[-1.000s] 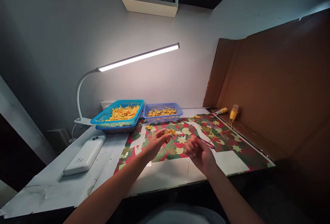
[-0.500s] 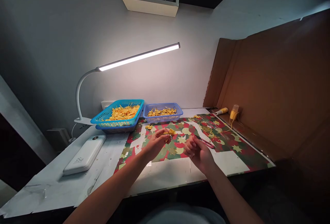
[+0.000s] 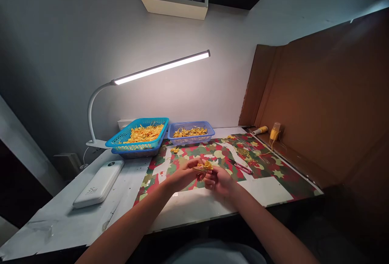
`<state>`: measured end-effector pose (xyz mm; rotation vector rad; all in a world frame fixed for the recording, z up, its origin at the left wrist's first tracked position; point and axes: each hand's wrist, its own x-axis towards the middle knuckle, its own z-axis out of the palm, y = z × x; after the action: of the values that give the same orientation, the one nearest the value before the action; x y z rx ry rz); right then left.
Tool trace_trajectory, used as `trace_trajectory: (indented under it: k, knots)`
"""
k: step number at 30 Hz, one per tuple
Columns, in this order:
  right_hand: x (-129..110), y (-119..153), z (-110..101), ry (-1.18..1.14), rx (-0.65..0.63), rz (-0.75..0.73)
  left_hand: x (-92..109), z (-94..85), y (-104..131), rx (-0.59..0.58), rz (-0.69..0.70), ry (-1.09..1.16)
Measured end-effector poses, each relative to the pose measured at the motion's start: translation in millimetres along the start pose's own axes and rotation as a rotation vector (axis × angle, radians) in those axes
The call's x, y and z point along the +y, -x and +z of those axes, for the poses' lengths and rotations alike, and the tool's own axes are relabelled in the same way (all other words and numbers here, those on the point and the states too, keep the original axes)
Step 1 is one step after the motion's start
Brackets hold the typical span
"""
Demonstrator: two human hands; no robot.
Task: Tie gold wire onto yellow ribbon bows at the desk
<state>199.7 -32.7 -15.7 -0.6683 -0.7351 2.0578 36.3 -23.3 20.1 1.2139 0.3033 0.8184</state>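
My left hand (image 3: 187,174) pinches a small yellow artificial flower (image 3: 208,165) by its thin stem, over the patterned sheet. Right beside it, my right hand (image 3: 221,181) is closed, with thumb and fingertips up against the flower's right edge. Whatever lies between those right fingertips is too small to make out. A pair of pink-handled thread snips (image 3: 242,167) lies on the sheet just beyond my right hand. Another yellow piece (image 3: 175,150) rests on the sheet past my left hand.
A turquoise basket (image 3: 118,139) and a lilac basket (image 3: 192,138) hold yellow pieces at the back. A lamp (image 3: 162,67) shines above. At left lies a white power bank (image 3: 99,185); at right stand a yellow thread spool (image 3: 274,133) and a cardboard panel (image 3: 322,106).
My right hand has moved left from beside the snips to meet the flower in my left hand. The snips now show fully. The view has shifted slightly.
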Motion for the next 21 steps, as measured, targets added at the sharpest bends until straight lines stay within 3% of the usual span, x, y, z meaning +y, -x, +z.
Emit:
trace_trajectory:
  k: [6, 9, 14, 21]
  knots:
    - [-10.0, -31.1, -4.1, 0.101, 0.176, -0.009, 1.8, -0.2, 4.2, -0.086, -0.105, 0.028]
    - [-19.1, -41.9, -2.4, 0.128, 0.282, -0.084, 2.3, -0.4, 4.0, -0.082, -0.116, 0.059]
    - [-42.0, -51.3, -5.4, 0.109, 0.395, -0.233, 4.0, -5.2, 1.2, 0.026, -0.039, 0.207]
    - [-64.5, -55.0, -31.9, 0.1, 0.506, -0.407, 5.4, -12.8, -2.0, 0.227, -0.026, 0.344]
